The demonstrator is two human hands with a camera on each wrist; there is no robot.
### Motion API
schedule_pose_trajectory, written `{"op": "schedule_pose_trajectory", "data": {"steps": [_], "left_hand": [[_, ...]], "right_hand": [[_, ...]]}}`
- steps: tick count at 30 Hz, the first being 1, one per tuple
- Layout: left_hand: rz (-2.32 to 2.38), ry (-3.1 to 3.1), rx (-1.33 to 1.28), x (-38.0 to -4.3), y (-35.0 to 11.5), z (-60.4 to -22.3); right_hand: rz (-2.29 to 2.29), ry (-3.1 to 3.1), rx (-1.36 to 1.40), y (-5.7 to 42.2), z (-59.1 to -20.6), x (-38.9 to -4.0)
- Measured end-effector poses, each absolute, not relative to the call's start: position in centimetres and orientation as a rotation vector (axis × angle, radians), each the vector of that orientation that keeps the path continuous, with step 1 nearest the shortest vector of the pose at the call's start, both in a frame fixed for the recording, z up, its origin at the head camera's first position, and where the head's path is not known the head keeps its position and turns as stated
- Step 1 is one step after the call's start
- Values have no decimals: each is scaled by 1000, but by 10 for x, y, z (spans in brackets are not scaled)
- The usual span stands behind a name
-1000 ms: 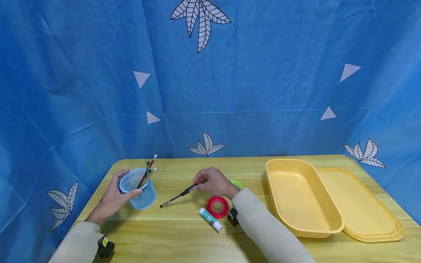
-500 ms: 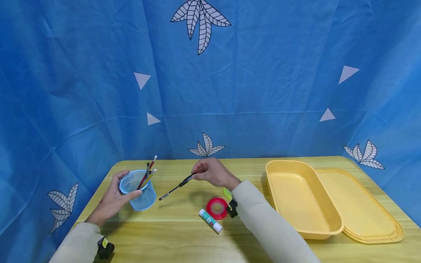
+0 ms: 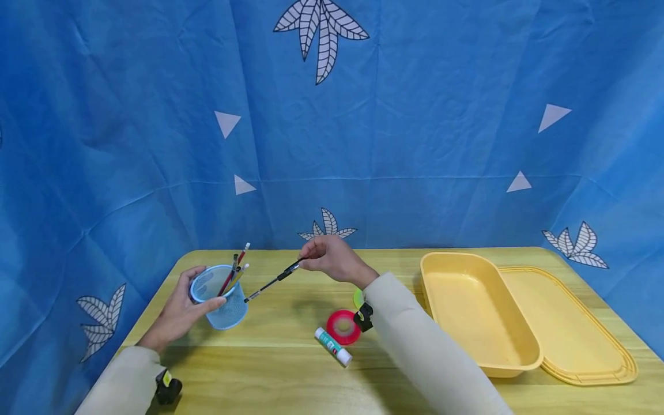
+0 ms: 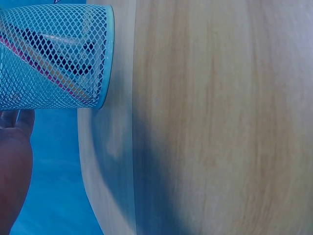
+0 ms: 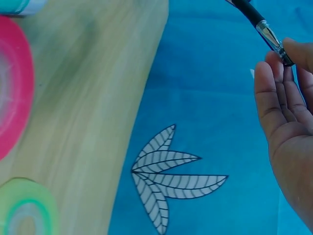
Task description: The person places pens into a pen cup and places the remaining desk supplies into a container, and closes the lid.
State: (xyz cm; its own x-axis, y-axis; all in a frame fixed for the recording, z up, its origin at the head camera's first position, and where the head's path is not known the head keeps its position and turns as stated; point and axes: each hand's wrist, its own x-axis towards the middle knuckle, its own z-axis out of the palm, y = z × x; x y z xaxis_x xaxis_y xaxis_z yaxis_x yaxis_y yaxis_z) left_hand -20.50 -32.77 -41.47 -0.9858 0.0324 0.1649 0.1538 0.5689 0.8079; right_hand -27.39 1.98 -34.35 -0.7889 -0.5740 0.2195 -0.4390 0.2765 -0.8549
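Note:
My left hand (image 3: pixel 178 311) grips a light-blue mesh pen holder (image 3: pixel 228 314) around its rim and side, at the table's left. Inside lean a red pencil (image 3: pixel 242 253), a yellow pencil (image 3: pixel 240 275) and dark pens. Seen from the left wrist, the pen holder (image 4: pixel 54 58) shows its contents through the mesh; whether its base touches the table I cannot tell. My right hand (image 3: pixel 334 260) pinches a black-and-clear pen (image 3: pixel 286 272) by one end above the table. The pen slants down left, its lower tip beside the holder's wall in the head view. Thumb and fingertips hold the pen (image 5: pixel 259 22) in the right wrist view.
Under my right forearm lie a red tape roll (image 3: pixel 332 328) and a partly hidden green roll (image 3: pixel 358 298). A glue stick (image 3: pixel 333 347) lies in front of them. To the right stands a yellow bin (image 3: pixel 430 288), with its lid (image 3: pixel 565 328) beside it.
My right hand has risen and shifted slightly left with the pen, whose lower tip is now nearer the pen holder. The left hand keeps its grip there.

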Motion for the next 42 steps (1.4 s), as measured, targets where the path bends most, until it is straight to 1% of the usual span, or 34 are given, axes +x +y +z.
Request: {"op": "schedule_pose_trajectory", "data": {"steps": [10, 27, 42], "left_hand": [[-1404, -2664, -152, -207, -327, -413], [-1419, -2658, -165, -205, -327, -414], [-1403, -2662, -167, -207, -327, -416]], "right_hand": [[-1591, 2397, -1010, 13, -322, -274], [-1665, 2416, -1051, -3, -299, -273], [-1651, 2473, -997, -20, -293, -274]]}}
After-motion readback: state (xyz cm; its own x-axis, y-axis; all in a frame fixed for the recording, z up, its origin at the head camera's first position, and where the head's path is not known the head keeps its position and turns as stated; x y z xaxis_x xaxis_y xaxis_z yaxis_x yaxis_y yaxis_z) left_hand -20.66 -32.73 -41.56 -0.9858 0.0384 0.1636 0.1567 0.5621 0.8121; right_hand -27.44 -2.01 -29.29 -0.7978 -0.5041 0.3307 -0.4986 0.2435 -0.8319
